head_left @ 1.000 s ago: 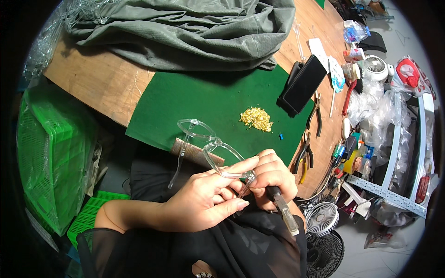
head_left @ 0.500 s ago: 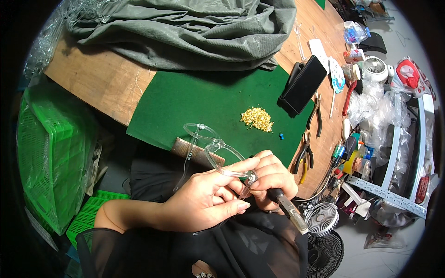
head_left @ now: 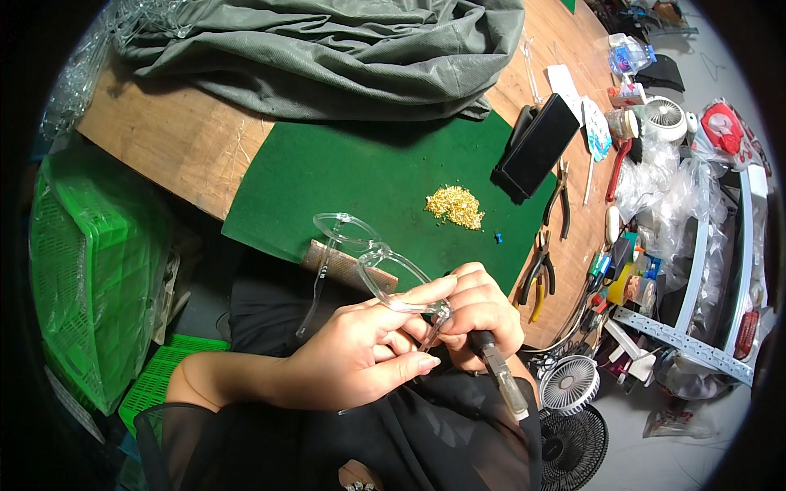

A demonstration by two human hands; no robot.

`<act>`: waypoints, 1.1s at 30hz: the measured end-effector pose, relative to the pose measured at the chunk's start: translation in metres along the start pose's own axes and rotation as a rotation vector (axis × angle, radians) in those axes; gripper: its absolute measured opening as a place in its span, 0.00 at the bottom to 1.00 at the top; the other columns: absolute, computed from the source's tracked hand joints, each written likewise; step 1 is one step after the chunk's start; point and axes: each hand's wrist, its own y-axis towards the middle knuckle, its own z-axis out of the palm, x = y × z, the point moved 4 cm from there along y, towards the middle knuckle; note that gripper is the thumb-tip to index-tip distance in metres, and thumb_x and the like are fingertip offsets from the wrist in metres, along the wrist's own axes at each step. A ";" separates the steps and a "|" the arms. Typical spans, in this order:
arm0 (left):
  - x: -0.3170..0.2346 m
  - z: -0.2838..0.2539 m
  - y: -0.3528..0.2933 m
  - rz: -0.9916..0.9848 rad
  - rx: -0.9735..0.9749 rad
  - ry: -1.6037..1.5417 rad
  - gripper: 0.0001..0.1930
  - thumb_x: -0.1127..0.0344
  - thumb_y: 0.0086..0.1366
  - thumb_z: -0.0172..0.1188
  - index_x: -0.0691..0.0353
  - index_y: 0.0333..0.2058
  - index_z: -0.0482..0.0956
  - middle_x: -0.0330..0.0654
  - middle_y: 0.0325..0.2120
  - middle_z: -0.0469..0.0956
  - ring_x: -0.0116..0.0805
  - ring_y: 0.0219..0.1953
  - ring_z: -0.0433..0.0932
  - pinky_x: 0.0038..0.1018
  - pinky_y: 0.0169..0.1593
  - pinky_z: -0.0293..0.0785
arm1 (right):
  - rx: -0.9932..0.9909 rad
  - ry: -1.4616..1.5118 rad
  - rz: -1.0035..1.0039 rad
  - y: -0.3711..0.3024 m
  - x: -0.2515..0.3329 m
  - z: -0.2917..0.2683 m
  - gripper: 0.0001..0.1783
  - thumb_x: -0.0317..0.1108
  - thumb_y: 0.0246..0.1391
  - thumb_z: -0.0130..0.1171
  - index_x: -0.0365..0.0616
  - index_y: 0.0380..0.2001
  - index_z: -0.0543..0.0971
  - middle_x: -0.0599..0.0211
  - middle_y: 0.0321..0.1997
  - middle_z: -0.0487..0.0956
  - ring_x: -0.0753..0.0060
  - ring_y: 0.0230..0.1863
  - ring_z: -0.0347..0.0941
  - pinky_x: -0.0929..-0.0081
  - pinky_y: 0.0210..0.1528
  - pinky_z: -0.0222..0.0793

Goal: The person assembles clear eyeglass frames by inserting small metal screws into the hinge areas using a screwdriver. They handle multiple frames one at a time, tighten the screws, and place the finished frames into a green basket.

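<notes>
- While the clear glasses frame (head_left: 376, 247) is held up over the near edge of the green mat (head_left: 352, 176), one of its corners is pinched between the thumb and fingers of the left hand (head_left: 360, 345).
- By the right hand (head_left: 481, 317), curled just beside that corner, a tool (head_left: 503, 378) with a black section and a pale end is gripped, the pale end pointed down and outward.
- Behind the frame, a tan block (head_left: 337, 267) is partly hidden at the mat's edge.
- On the mat, a heap of gold bits (head_left: 454, 207) is spread near a small blue pin (head_left: 498, 238).
- Farther right, a black phone (head_left: 539, 147) is propped at a slant.
- On the wooden counter (head_left: 176, 139), grey cloth (head_left: 327, 69) is bunched at the far side.
</notes>
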 end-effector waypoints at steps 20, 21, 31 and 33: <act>0.001 -0.001 -0.003 0.037 -0.011 -0.106 0.35 0.85 0.56 0.56 0.65 0.62 0.54 0.42 0.36 0.72 0.23 0.40 0.75 0.18 0.43 0.74 | 0.002 -0.075 0.034 -0.006 0.005 -0.012 0.09 0.34 0.50 0.62 0.41 0.31 0.75 0.62 0.32 0.77 0.62 0.35 0.75 0.60 0.46 0.68; -0.001 -0.002 -0.003 0.022 -0.027 -0.099 0.34 0.85 0.56 0.56 0.65 0.61 0.56 0.42 0.37 0.73 0.23 0.39 0.75 0.18 0.43 0.75 | 0.055 -0.163 0.077 -0.010 0.002 -0.019 0.11 0.35 0.49 0.62 0.40 0.33 0.74 0.61 0.35 0.77 0.59 0.38 0.75 0.58 0.48 0.67; 0.000 -0.003 0.000 0.014 -0.032 -0.118 0.31 0.85 0.57 0.53 0.66 0.60 0.57 0.46 0.37 0.76 0.24 0.34 0.77 0.18 0.41 0.75 | 0.541 -0.371 0.377 -0.017 0.000 -0.022 0.26 0.18 0.32 0.59 0.37 0.42 0.69 0.53 0.46 0.71 0.49 0.51 0.68 0.55 0.58 0.60; -0.001 -0.004 0.000 0.028 -0.022 -0.109 0.31 0.85 0.57 0.53 0.66 0.60 0.57 0.46 0.38 0.75 0.24 0.35 0.76 0.19 0.41 0.75 | 0.573 -0.398 0.388 -0.015 0.001 -0.021 0.26 0.19 0.32 0.59 0.38 0.42 0.69 0.53 0.47 0.71 0.49 0.51 0.67 0.55 0.58 0.59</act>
